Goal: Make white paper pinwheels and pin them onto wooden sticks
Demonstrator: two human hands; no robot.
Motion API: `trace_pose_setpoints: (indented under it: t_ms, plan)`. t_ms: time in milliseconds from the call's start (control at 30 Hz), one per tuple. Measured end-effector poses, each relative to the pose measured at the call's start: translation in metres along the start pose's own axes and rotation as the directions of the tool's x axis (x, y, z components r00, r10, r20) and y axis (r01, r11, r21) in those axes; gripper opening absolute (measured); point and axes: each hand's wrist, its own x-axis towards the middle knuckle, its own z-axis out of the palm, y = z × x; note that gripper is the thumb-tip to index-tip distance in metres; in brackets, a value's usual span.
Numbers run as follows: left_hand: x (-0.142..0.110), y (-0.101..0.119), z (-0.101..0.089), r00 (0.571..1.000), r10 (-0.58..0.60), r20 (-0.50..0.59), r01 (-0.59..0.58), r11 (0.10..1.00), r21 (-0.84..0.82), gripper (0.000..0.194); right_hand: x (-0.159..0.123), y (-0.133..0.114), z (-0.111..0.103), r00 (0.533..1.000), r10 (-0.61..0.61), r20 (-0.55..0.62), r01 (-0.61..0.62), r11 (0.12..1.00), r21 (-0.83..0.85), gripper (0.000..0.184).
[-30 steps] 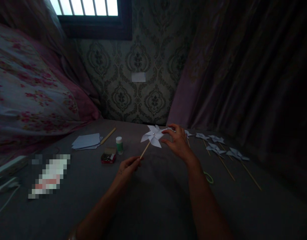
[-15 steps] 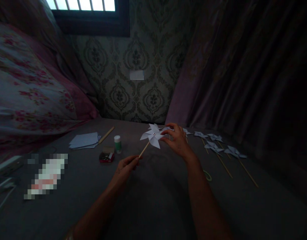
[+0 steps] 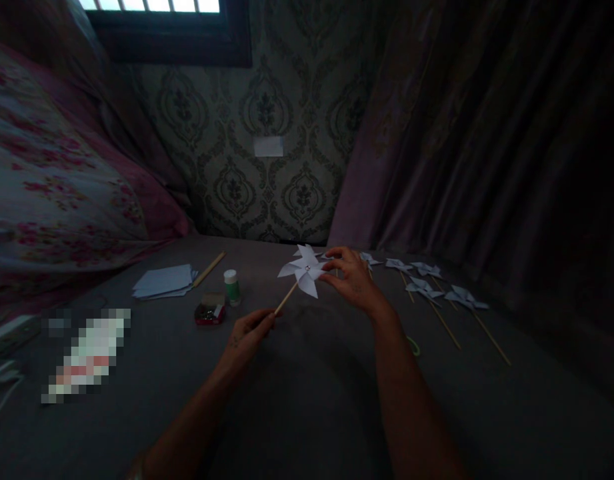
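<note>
A white paper pinwheel (image 3: 307,269) with a shiny pin at its centre is held up in front of me. My left hand (image 3: 251,331) is closed round the lower part of its thin wooden stick (image 3: 285,300). At the pinwheel's right side, my right hand (image 3: 354,279) has its thumb and fingertips on a blade, in what looks like a pinch. Behind that hand, more white pinwheels lie on the grey surface, partly hidden by it.
Several finished pinwheels (image 3: 423,288) on sticks lie at right. A green ring (image 3: 413,345) sits beside my right forearm. At left are a paper stack (image 3: 164,281), wooden sticks (image 3: 209,269), a glue stick (image 3: 231,287), a red box of pins (image 3: 209,313) and a power strip (image 3: 14,335).
The view has shifted slightly, so the surroundings sit a little further left. Both hands keep the same hold, and the pinwheel looks nearly unchanged.
</note>
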Motion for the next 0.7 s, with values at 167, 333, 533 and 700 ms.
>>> trace_pose_setpoints:
  t_ms: [167, 333, 533, 700]
  plan:
    - [-0.0004, 0.0018, 0.0012, 1.0, 0.001, -0.026, -0.001, 1.0, 0.004, 0.034, -0.0011, 0.0001, -0.0011, 1.0, -0.004, 0.017, 0.004, 1.0, 0.015, 0.004]
    - [0.0, 0.0005, -0.0006, 0.999, 0.042, 0.008, -0.043, 0.997, 0.06, 0.034, -0.0018, 0.0001, -0.0009, 0.999, 0.012, 0.033, -0.013, 0.999, 0.037, 0.004]
    - [-0.0013, 0.0042, 0.0004, 1.0, 0.024, -0.005, -0.024, 0.998, 0.059, 0.035, -0.0001, 0.0003, -0.0018, 0.999, 0.012, 0.046, -0.016, 0.995, 0.098, 0.006]
    - [-0.0013, 0.0048, 0.001, 1.0, 0.025, -0.009, -0.025, 0.997, 0.067, 0.037, 0.0009, -0.0012, -0.0037, 0.999, 0.012, 0.035, -0.015, 0.996, 0.093, 0.007]
